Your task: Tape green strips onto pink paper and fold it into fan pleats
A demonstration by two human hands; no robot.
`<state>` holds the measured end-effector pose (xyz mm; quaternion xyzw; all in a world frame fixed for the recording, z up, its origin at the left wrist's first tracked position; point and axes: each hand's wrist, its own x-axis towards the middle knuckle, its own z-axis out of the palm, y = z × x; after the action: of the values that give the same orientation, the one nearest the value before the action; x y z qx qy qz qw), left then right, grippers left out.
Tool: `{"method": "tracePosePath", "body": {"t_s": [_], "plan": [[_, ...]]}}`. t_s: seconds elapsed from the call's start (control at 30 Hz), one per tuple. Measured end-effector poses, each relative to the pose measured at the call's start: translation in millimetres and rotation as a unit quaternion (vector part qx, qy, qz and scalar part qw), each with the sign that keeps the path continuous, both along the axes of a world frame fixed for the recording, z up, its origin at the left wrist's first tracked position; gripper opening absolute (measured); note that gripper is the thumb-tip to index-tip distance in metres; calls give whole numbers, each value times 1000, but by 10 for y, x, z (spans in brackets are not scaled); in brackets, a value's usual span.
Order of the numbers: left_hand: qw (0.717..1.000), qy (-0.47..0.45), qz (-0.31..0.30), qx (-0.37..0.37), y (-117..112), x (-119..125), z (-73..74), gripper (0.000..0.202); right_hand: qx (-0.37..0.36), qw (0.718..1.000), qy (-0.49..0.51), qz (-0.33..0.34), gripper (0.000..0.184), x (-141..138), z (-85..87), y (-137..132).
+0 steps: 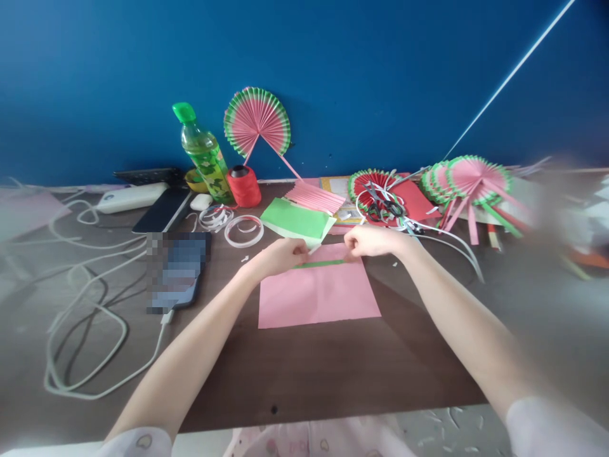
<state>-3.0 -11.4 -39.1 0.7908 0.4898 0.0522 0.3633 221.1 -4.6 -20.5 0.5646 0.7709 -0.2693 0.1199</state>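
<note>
A pink paper sheet (pixel 318 295) lies flat on the dark wooden table (pixel 304 374), with a green strip (pixel 320 263) along its far edge. My left hand (pixel 281 255) pinches the far edge at the sheet's left end, fingers closed. At the right end of that edge, my right hand (pixel 370 241) is closed on the same folded edge. Both forearms reach in from the near side.
Behind the sheet lie green paper (pixel 295 220), a pleated pink piece (pixel 314 197), tape rolls (pixel 243 230), a red thread spool (pixel 244 185), a green bottle (pixel 203 152), scissors (pixel 385 206) and several watermelon paper fans (pixel 469 181). A phone (pixel 177 273) and white cables (pixel 85 311) lie left.
</note>
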Motion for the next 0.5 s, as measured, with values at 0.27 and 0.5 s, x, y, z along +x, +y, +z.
{"method": "tracePosePath", "body": {"t_s": [0.27,0.5], "plan": [[1000,0,-13,6,10,-16,3,17,-15,999,-28,6,6,22,-39,11],[1000,-2,-14,9,13,-19,-10,16,-25,1000,-12,8,3,50,-70,41]]}}
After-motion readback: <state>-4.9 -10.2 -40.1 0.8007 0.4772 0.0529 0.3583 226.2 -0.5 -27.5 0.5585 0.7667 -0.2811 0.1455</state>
